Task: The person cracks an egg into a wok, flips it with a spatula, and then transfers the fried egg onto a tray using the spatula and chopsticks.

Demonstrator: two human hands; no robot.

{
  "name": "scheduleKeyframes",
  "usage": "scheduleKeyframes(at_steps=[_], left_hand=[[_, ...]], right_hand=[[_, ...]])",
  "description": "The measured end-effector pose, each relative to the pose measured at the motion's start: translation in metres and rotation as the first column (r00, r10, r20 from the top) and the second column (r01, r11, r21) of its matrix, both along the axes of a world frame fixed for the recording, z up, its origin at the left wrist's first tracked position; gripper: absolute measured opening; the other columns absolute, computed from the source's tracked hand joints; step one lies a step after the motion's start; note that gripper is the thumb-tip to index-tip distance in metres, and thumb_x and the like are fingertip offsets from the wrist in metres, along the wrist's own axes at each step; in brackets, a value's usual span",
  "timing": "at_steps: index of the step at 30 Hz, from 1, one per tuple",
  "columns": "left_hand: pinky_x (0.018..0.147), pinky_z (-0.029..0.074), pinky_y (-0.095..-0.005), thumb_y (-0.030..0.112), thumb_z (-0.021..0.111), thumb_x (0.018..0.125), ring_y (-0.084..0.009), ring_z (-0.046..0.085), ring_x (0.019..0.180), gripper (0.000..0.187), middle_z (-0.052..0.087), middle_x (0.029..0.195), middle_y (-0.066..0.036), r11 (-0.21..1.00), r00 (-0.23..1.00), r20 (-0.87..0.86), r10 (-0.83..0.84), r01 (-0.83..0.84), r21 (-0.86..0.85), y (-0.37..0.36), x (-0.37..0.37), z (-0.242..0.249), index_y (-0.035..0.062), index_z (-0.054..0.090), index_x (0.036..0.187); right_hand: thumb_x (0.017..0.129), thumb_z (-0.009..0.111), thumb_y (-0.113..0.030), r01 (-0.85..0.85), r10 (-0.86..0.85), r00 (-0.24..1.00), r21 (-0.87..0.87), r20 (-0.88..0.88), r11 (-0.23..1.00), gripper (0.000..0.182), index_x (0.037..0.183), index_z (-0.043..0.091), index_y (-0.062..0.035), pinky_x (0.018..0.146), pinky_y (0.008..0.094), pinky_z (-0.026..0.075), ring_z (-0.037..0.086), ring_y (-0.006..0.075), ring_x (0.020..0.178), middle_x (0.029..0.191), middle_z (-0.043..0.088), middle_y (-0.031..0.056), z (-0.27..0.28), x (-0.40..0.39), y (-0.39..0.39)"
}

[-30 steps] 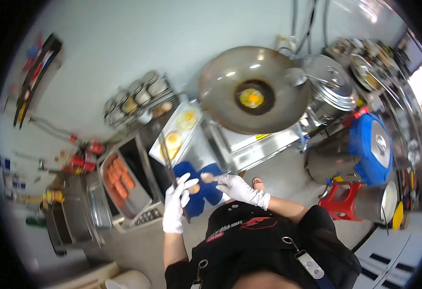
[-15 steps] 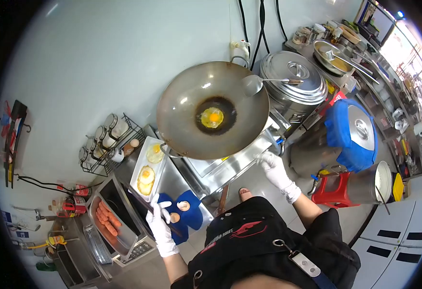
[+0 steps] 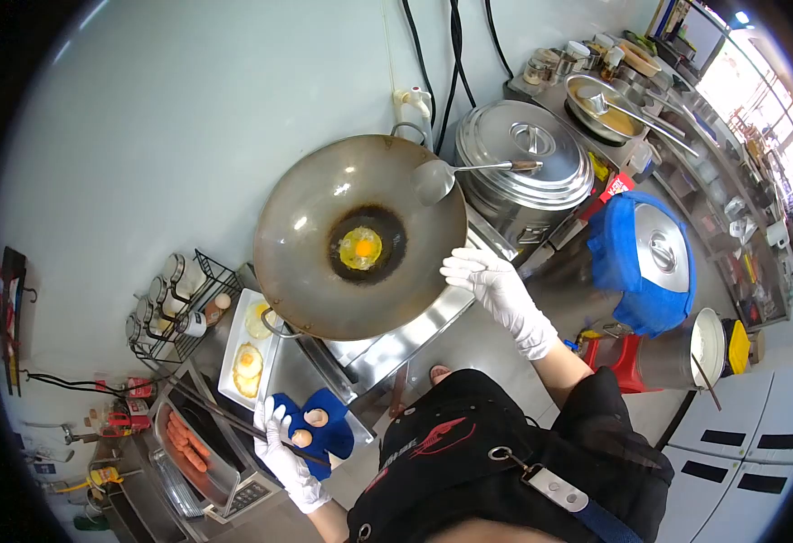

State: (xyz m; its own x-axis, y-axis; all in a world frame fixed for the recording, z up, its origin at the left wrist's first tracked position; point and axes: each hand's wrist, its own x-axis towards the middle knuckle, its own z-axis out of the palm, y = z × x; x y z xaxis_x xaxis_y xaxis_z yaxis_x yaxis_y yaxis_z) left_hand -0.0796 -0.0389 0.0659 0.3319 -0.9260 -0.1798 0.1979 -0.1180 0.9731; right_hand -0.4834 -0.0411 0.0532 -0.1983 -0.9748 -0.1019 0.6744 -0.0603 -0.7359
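Observation:
A large wok (image 3: 301, 217) sits on the steel stove, and an egg (image 3: 360, 248) with a yellow yolk lies in its middle. My gloved right hand (image 3: 496, 290) is at the wok's lower right rim, fingers stretched out and holding nothing. A spatula (image 3: 434, 181) rests on the wok's upper right side, its handle over the lidded pot (image 3: 519, 140). My gloved left hand (image 3: 281, 448) is at the lower left, closed around long dark chopsticks (image 3: 224, 414). Just above that hand stands a white tray (image 3: 230, 381) with fried eggs (image 3: 248, 364).
Eggshells (image 3: 316, 417) lie on a blue cloth (image 3: 340, 433) beside my left hand. Sausages (image 3: 186, 441) fill a metal pan at the left. A jar rack (image 3: 199, 312) stands by the wall. At the right are a blue-wrapped pot (image 3: 616, 262) and a red stool (image 3: 616, 362).
The view has shifted, so the wok appears farther left and lower. My right hand has risen toward the wok's rim. The chopsticks in my left hand now lie flatter, and that hand is lower beside the tray.

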Motion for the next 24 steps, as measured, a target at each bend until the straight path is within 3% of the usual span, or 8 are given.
scheduleKeyframes(at_steps=[4,5,8,13,14,16,19,24], left_hand=[[0.068,0.045,-0.0197,0.007,0.046,0.094,-0.0101,0.056,0.082,0.032,0.063,0.104,-0.009,0.996,0.995,-0.073,-0.073,0.07,-0.051,0.003,-0.004,-0.002,-0.0024,0.051,0.124],[0.055,0.037,-0.0169,0.01,0.046,0.095,-0.0053,0.049,0.065,0.03,0.063,0.092,-0.005,0.999,0.994,0.102,0.039,-0.041,0.013,0.002,-0.007,-0.005,-0.0009,0.053,0.122],[0.038,0.017,-0.017,0.013,0.043,0.096,-0.0005,0.03,0.043,0.032,0.054,0.067,0.001,0.997,0.993,0.086,0.079,-0.077,-0.026,0.004,0.004,-0.019,0.0019,0.053,0.124],[0.04,0.016,-0.0156,0.019,0.05,0.095,0.0004,0.027,0.045,0.032,0.049,0.063,0.005,0.976,0.975,0.098,0.202,-0.208,0.061,0.008,-0.002,-0.009,0.0049,0.055,0.123],[0.04,0.016,-0.0155,0.02,0.051,0.094,0.0003,0.027,0.045,0.032,0.049,0.063,0.005,0.971,0.968,0.119,0.221,-0.229,0.063,0.009,-0.003,-0.009,0.0055,0.056,0.122],[0.042,0.018,-0.0137,0.017,0.052,0.094,0.0005,0.029,0.048,0.029,0.055,0.072,0.003,0.964,0.96,0.138,0.244,-0.256,0.075,0.014,-0.004,-0.005,0.0057,0.058,0.119],[0.042,0.018,-0.0146,0.017,0.052,0.093,0.0003,0.029,0.048,0.028,0.053,0.07,0.005,0.958,0.944,0.202,0.26,-0.279,0.068,0.02,-0.005,-0.001,0.0054,0.059,0.118],[0.04,0.017,-0.0161,0.02,0.052,0.094,0.0002,0.028,0.045,0.028,0.051,0.067,0.005,0.925,0.91,0.214,0.356,-0.375,0.058,0.035,-0.008,0.009,0.0046,0.061,0.115]], right_hand=[[0.085,0.048,0.003,0.026,-0.025,1.0,0.069,-0.014,0.997,0.035,0.12,0.047,0.0075,0.093,0.0358,0.047,0.059,0.0279,0.104,0.11,0.06,0.0198,-0.009,-0.008,-0.007],[0.085,0.048,0.003,0.03,-0.029,0.999,0.068,-0.018,0.997,0.035,0.12,0.047,0.0075,0.093,0.0358,0.047,0.059,0.0279,0.104,0.11,0.06,0.0198,-0.014,-0.014,-0.009],[0.087,0.054,-0.003,0.084,-0.045,0.974,0.17,-0.22,0.982,0.02,0.105,0.06,0.0031,0.077,0.0274,0.051,0.063,0.0161,0.082,0.091,0.064,0.0096,-0.021,-0.032,-0.014],[0.085,0.056,-0.009,0.321,-0.119,0.775,0.226,-0.62,0.92,0.018,0.101,0.064,-0.003,0.074,0.0249,0.047,0.059,0.0113,0.079,0.088,0.064,0.0057,-0.042,-0.093,-0.039],[0.084,0.056,-0.01,0.396,-0.19,0.434,-0.003,-0.881,0.918,0.021,0.103,0.063,-0.0016,0.08,0.0289,0.047,0.061,0.0181,0.086,0.092,0.065,0.0104,-0.066,-0.121,-0.053],[0.081,0.058,-0.011,0.544,-0.142,0.127,-0.051,-0.982,0.838,0.028,0.106,0.061,-0.0007,0.09,0.0356,0.044,0.059,0.0312,0.101,0.103,0.063,0.0195,-0.068,-0.159,-0.077],[0.074,0.056,-0.007,0.514,-0.033,-0.473,-0.306,-0.881,0.802,0.042,0.115,0.053,-0.0046,0.086,0.0432,0.046,0.054,0.0365,0.1,0.106,0.056,0.017,-0.099,-0.232,-0.119],[0.076,0.059,-0.013,0.56,0.217,-0.574,-0.185,-0.79,0.807,0.035,0.11,0.053,-0.009,0.082,0.0448,0.048,0.051,0.0328,0.105,0.117,0.05,0.0147,-0.11,-0.271,-0.144]])
